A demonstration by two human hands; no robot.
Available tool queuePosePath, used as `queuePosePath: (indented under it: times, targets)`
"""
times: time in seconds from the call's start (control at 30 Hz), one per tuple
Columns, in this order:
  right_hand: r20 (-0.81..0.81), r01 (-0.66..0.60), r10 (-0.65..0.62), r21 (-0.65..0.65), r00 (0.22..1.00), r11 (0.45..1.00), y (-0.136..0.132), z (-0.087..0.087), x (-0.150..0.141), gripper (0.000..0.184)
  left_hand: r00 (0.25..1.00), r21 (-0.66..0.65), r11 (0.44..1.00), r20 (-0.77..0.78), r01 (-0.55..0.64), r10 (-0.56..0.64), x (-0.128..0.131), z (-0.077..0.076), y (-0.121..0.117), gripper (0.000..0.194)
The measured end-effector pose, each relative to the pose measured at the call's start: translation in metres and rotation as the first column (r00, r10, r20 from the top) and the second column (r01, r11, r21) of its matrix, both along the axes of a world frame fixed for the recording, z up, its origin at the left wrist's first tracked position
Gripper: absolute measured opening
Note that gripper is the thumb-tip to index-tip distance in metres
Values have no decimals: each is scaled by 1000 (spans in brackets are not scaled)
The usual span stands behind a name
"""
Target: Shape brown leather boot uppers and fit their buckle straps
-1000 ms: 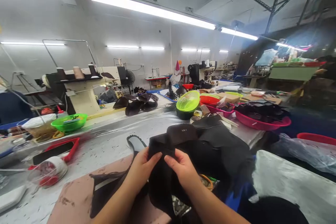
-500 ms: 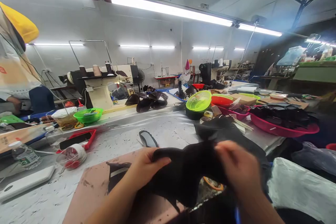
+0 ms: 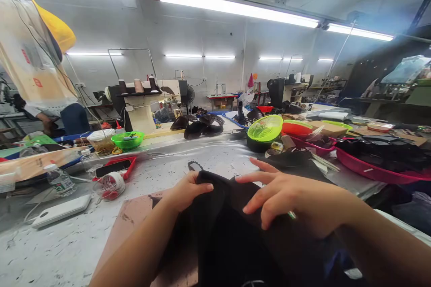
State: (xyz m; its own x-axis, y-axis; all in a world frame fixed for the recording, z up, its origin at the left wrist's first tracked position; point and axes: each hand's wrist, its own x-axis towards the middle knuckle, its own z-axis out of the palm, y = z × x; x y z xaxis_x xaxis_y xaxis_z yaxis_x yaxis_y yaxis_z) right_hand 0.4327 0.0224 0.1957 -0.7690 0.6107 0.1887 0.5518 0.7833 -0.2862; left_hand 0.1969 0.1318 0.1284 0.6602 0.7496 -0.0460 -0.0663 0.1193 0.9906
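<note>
My left hand [image 3: 187, 190] is closed on the upper left edge of a black piece of material [image 3: 229, 237], thumb on top. My right hand [image 3: 286, 197] lies over the same black piece further right, fingers stretched out and spread flat on it. The piece hangs down toward me over a pink work board [image 3: 131, 224] on the grey table. More black material [image 3: 292, 163] is piled just beyond my right hand.
A red tray with a phone [image 3: 116, 168], a tape roll [image 3: 109, 185], a water bottle [image 3: 58, 180] and a white slab [image 3: 60, 210] lie left. Green baskets [image 3: 266, 128] [image 3: 128, 139], a pink tray of black pieces [image 3: 377, 163] and a sewing machine [image 3: 141, 105] stand behind. A person [image 3: 63, 116] is at far left.
My right hand has let go of its pinch and moved right and up, now spread flat on the black piece. The view has swung left, bringing the person and bottle into sight.
</note>
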Motion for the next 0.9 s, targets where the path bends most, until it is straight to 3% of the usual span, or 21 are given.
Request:
queuePosePath:
  times: [0.1, 0.13, 0.2, 0.37, 0.5, 0.57, 0.73, 0.83, 0.9]
  targets:
    - [22, -6, 5, 25, 1000, 1000, 21, 4, -6, 8, 986, -22, 987, 55, 160, -158, -6, -3, -1, 41]
    - [38, 28, -31, 75, 999, 997, 29, 2, -7, 2, 978, -14, 980, 66, 197, -195, -6, -3, -2, 47]
    - [85, 126, -147, 209, 985, 970, 43, -2, -12, 9, 974, 15, 978, 87, 207, -207, -3, -1, -5, 58]
    - [99, 348, -439, 469, 893, 812, 55, -11, -26, 7, 998, 146, 989, 44, 28, -35, 12, 2, -8, 59]
    - [22, 384, -478, 562, 878, 733, 55, -15, -29, 10, 995, 260, 961, -5, -93, 98, 21, 3, -8, 54]
    - [-35, 404, -482, 600, 875, 690, 56, -17, -25, 16, 995, 271, 957, 13, -102, 102, 22, 3, -7, 56]
    - [-115, 436, -474, 621, 873, 651, 62, -25, -19, 18, 994, 304, 948, 68, -99, 82, 24, 7, -6, 62]
    - [-154, 502, -553, 658, 819, 561, 60, -29, -26, 13, 985, 421, 891, 30, -168, 172, 30, 6, -10, 74]
    - [-173, 529, -579, 663, 797, 529, 58, -30, -31, 11, 964, 503, 834, -3, -229, 267, 35, 3, -12, 79]
